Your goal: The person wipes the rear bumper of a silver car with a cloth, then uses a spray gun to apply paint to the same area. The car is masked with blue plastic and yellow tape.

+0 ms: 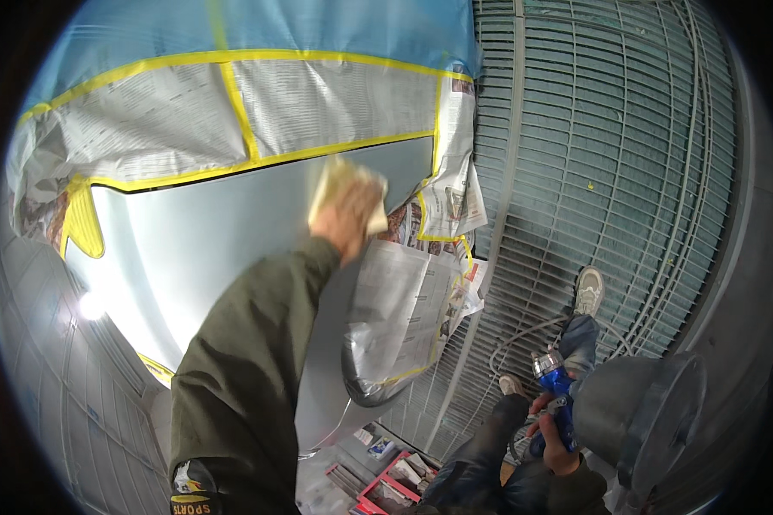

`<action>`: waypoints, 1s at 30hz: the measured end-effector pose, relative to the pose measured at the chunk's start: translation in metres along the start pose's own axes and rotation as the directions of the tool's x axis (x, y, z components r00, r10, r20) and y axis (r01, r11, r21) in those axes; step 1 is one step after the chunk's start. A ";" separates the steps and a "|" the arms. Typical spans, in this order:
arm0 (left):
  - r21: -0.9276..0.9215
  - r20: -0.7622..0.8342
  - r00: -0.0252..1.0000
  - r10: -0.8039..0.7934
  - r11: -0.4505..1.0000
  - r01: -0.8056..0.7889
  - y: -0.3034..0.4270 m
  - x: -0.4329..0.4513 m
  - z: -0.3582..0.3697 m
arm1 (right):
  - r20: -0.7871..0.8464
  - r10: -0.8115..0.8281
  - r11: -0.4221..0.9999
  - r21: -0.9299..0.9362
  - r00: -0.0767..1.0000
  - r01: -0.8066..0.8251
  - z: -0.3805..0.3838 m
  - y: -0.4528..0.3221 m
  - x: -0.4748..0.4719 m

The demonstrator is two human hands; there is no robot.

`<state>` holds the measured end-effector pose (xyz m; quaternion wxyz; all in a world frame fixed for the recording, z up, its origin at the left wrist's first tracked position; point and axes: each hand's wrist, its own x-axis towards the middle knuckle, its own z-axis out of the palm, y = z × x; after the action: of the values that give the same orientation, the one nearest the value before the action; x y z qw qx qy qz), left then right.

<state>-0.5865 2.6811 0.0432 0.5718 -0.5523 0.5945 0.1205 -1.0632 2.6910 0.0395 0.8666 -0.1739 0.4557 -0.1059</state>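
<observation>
My left hand (pixel 346 219) presses a pale yellow wiping cloth (pixel 332 180) against a light grey car body panel (pixel 232 225). The hand and cloth are slightly blurred, close to the panel's upper right part. Lower right, my right hand (pixel 557 447) grips a blue paint spray gun (pixel 558 381) by its handle. A silver air cap tops the gun, and a large grey cup (pixel 618 412) sits beside it. Masking newspaper (pixel 341 103) edged with yellow masking tape (pixel 348 147) borders the panel. More masking paper (pixel 399 309) covers a rounded area below my left hand.
Blue masking film (pixel 335 26) spreads over the car beyond the newspaper. Metal floor grating (pixel 586 141) lies to the right, where a hose (pixel 509 338) curls near my shoes (pixel 589 291). A red tray (pixel 386 486) holding several items stands at the bottom. A bright lamp (pixel 92 305) shines at left.
</observation>
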 end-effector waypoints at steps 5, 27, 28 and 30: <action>0.130 0.044 0.991 0.130 0.982 -0.134 0.023 0.057 0.022 | -0.006 0.025 1.000 0.002 1.000 -0.025 -0.021 0.008 0.018; 0.152 -0.118 0.945 0.306 0.946 -0.287 0.028 0.217 0.078 | -0.160 0.122 0.993 0.013 0.980 -0.121 -0.066 -0.002 0.049; 0.057 -0.119 0.929 0.350 0.937 -0.345 0.025 0.208 0.081 | -0.139 0.132 0.991 -0.005 0.981 -0.134 -0.069 0.003 0.046; 0.186 -0.074 0.890 0.450 0.883 -0.431 0.022 0.172 0.082 | -0.132 0.100 0.995 0.004 0.986 -0.100 -0.063 0.003 0.041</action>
<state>-0.5135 2.6631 -0.1336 0.5379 -0.3597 0.7441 0.1659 -1.0922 2.6670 -0.0262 0.8386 -0.1444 0.5202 -0.0729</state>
